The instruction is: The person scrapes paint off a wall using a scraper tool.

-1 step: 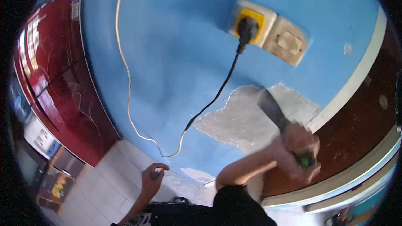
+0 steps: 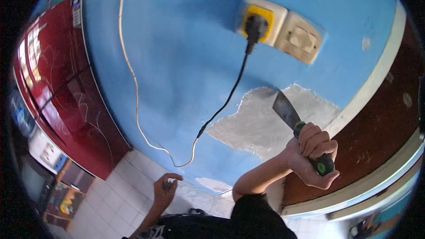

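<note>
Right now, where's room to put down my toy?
Bare floor tiles show between the red fridge and the left hand. It's crowded at the grey wall patch, where the right hand holds a scraper near the brown panel.

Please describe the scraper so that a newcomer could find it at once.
On the blue wall, go down from the black plug to the bare grey patch. By its right part, the right hand grips the scraper. Unlike the plug above, it has a flat, widening blade and a dark handle with green marks.
</note>
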### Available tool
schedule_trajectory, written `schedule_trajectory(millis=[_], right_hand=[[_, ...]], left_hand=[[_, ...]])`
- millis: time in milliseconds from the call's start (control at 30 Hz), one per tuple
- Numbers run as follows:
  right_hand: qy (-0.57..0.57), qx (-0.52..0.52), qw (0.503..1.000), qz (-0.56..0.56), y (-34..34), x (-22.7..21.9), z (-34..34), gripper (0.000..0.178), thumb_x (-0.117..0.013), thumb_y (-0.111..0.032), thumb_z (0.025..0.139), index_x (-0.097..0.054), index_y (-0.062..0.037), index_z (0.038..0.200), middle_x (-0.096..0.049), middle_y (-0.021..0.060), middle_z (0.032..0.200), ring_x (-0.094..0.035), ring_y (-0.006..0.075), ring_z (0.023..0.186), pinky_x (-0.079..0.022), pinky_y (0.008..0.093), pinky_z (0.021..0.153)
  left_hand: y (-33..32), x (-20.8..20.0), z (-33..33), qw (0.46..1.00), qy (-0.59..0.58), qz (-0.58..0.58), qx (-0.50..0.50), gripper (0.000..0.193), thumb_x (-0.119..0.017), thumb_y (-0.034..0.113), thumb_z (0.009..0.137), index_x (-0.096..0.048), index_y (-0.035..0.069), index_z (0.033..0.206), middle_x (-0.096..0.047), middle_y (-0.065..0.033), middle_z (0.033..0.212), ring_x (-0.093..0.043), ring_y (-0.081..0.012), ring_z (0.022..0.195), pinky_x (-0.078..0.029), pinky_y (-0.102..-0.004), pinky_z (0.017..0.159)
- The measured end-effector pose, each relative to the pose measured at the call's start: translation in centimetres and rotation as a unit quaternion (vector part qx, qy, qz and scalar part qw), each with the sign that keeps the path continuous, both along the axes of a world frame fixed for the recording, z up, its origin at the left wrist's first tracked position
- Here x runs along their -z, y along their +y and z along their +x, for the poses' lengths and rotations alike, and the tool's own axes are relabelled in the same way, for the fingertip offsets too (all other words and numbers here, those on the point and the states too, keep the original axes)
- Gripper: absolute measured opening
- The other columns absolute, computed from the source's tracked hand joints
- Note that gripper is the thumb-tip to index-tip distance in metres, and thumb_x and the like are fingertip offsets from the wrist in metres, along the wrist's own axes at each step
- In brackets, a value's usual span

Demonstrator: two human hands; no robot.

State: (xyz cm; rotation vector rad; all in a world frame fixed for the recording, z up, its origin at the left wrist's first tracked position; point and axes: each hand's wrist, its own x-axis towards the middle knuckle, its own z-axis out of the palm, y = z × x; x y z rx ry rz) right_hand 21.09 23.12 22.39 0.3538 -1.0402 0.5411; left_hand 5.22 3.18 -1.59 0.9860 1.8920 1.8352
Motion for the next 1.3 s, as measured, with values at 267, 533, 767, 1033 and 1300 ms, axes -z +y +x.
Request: schedule_trajectory(millis=[267, 533, 767, 1033, 1300], right_hand=[[0.053, -0.132, 0.989, -0.027, 0.6, 0.6, -0.9, 0.051, -0.037, -0.053, 0.081, -0.038, -0.0092, 0.054, -0.030, 0.0013, 0.041, -0.028, 0.0101, 0.036, -0.023, 0.0247, 0.038], [0.031, 0.035, 0.999, -0.019, -0.5, 0.6, -0.3, 0.054, -0.035, -0.058, 0.081, -0.039, -0.0105, 0.056, -0.033, -0.0011, 0.043, -0.030, 0.0085, 0.035, -0.024, 0.0235, 0.036], [0.055, -0.056, 0.997, 0.029, 0.7, 1.0, 0.9, 0.054, -0.036, -0.059, 0.080, -0.038, -0.0108, 0.056, -0.035, 0.0002, 0.044, -0.031, 0.0088, 0.036, -0.024, 0.0240, 0.036], [0.087, -0.110, 0.989, -0.043, 2.3, 1.5, -0.7, 0.055, -0.037, -0.058, 0.081, -0.039, -0.0093, 0.055, -0.036, 0.0011, 0.043, -0.033, 0.0101, 0.036, -0.022, 0.0255, 0.035], [0.067, -0.124, 0.990, 0.005, 1.0, 2.1, -0.2, 0.054, -0.041, -0.057, 0.078, -0.038, -0.0074, 0.056, -0.035, 0.0014, 0.044, -0.032, 0.0121, 0.037, -0.023, 0.0262, 0.039]], left_hand=[[3.3, -1.5, 1.7, 0.993, -0.036, 0.040, 0.106, 0.014, -0.051, -0.004, 0.083, -0.060, 0.000, 0.093, -0.062, -0.0014, 0.077, -0.029, 0.0018, 0.044, -0.023, -0.0179, 0.041], [4.9, -1.8, 3.0, 0.994, 0.015, -0.039, 0.099, 0.016, -0.051, -0.004, 0.083, -0.061, 0.002, 0.094, -0.064, -0.0026, 0.079, -0.030, 0.0006, 0.042, -0.025, -0.0194, 0.039], [5.9, -1.3, 4.3, 0.996, -0.023, -0.029, 0.084, 0.014, -0.052, 0.000, 0.085, -0.061, 0.002, 0.095, -0.063, -0.0012, 0.079, -0.033, 0.0008, 0.043, -0.025, -0.0191, 0.040], [5.6, 0.5, 5.7, 0.997, -0.006, -0.059, 0.043, 0.011, -0.053, 0.004, 0.086, -0.062, 0.002, 0.093, -0.050, 0.0060, 0.055, -0.030, 0.0020, 0.043, -0.022, -0.0180, 0.040], [5.1, -0.5, 6.4, 0.998, -0.032, -0.040, 0.035, 0.012, -0.053, 0.004, 0.085, -0.062, 0.005, 0.093, -0.047, 0.0067, 0.053, -0.030, 0.0007, 0.042, -0.021, -0.0196, 0.040]])
